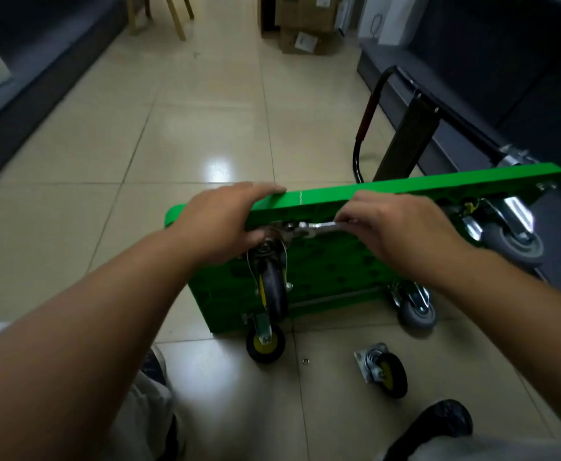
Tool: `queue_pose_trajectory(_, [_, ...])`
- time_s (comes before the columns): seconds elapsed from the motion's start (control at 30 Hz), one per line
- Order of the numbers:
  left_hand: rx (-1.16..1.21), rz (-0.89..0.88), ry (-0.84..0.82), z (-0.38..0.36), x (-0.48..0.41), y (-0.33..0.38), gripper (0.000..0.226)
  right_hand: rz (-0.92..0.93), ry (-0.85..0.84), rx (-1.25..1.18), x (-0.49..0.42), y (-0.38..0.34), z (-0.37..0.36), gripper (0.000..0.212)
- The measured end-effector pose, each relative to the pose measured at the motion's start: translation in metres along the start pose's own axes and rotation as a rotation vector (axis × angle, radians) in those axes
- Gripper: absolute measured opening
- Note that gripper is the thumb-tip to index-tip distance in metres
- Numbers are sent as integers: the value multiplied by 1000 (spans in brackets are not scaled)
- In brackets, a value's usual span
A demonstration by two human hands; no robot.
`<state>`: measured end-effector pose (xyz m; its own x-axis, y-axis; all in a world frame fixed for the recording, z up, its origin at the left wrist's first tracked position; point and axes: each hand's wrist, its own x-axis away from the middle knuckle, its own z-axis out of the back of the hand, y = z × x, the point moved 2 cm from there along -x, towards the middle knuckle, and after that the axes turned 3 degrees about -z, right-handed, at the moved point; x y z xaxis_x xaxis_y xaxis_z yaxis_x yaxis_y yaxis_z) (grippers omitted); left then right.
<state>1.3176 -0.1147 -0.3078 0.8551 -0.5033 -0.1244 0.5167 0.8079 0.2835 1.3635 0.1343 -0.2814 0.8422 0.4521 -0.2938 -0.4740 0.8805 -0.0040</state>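
A green platform cart point(322, 277) stands on its side on the tiled floor, underside toward me. My left hand point(221, 221) grips its upper edge, fingers over the top and thumb below, just above a black and yellow caster point(272, 287). My right hand point(395, 224) pinches the handle of a silver wrench point(315, 226), whose head sits at that caster's mounting plate. A second black and yellow caster point(266, 342) is at the lower edge. Two grey casters point(417, 311) point(515, 244) are on the right side.
A loose black and yellow caster point(384, 369) and a small washer point(305, 361) lie on the floor near my shoes point(445, 419). The cart's folded black handle point(365, 118) reaches toward a dark sofa point(505, 78). Another sofa point(23, 78) is left, cardboard boxes point(305, 24) ahead.
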Motion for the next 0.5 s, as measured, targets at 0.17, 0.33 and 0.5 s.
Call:
queue_pose_trajectory(0.17, [-2, -28, -59, 3, -9, -4, 72, 31, 18, 34, -18, -2, -5, 15])
queue_pose_trajectory(0.33, [15, -34, -46, 0, -10, -5, 71, 24, 11, -21, -19, 9, -11, 13])
queue_pose_trajectory(0.5, [10, -29, -33, -3, -8, -4, 72, 13, 58, -38, -14, 11, -14, 11])
